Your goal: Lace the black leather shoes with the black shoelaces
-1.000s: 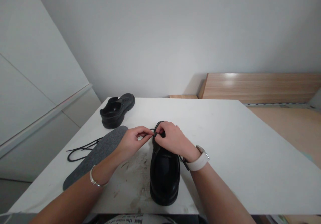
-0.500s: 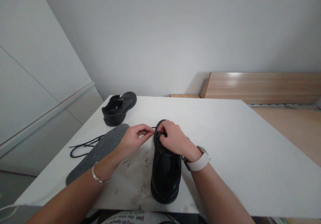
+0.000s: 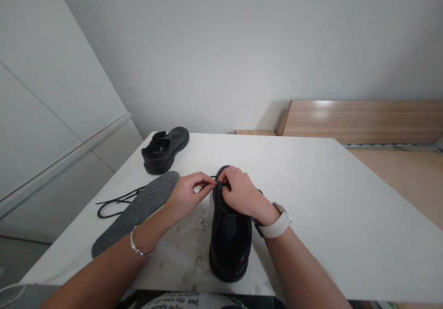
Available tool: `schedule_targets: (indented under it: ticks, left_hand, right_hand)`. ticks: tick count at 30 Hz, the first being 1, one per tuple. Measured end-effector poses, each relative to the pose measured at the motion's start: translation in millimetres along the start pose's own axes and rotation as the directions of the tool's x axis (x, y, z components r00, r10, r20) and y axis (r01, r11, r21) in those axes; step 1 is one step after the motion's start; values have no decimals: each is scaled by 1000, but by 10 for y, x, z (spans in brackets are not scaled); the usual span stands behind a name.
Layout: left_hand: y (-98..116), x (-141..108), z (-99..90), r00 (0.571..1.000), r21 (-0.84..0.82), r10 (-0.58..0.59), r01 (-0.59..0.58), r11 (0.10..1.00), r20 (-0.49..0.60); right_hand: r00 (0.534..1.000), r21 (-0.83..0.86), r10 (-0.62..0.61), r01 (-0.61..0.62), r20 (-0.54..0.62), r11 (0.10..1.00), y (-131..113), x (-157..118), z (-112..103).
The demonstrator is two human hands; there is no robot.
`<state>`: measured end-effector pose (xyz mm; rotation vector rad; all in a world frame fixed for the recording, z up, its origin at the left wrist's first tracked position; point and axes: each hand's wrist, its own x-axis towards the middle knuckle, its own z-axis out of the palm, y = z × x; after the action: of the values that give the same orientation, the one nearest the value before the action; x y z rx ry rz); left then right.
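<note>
A black leather shoe (image 3: 231, 244) stands on the white table with its toe towards me. At its left eyelets my left hand (image 3: 188, 192) pinches the black shoelace (image 3: 213, 177) between thumb and forefinger. My right hand (image 3: 242, 191), a watch on its wrist, grips the shoe's upper around the opening; its fingertips are partly hidden inside. Some of the lace loops up behind the right fingers.
A second black shoe (image 3: 164, 149) lies at the table's far left corner. Nearer are a grey felt insole (image 3: 138, 214) and a loose black lace (image 3: 107, 215). Wooden furniture (image 3: 360, 119) stands behind the white table (image 3: 311, 198), against the wall.
My left hand has moved slightly to the right, its pinching fingertips now against the shoe's eyelets. My right hand stays in place on the shoe.
</note>
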<state>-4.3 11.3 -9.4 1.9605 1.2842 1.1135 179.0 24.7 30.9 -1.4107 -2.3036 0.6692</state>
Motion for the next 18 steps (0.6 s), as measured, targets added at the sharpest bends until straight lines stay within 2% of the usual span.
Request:
schedule_targets:
  ticks: [5, 10, 14, 18]
  left_hand:
    - [34, 3, 30, 990, 170, 136, -127, 977, -45]
    - [59, 33, 15, 952, 350, 306, -277, 895, -30]
    - [60, 40, 3, 944, 453, 329, -280, 846, -32]
    - [86, 24, -4, 962, 411, 268, -266, 872, 53]
  right_hand:
    - [999, -2, 12, -12, -42, 1000, -37, -5, 21]
    - [998, -76, 5, -10, -62, 997, -82, -58, -25]
    - [998, -206, -52, 44, -36, 978, -79, -224, -122]
    - [992, -401, -10, -40, -123, 915, -104, -445, -152]
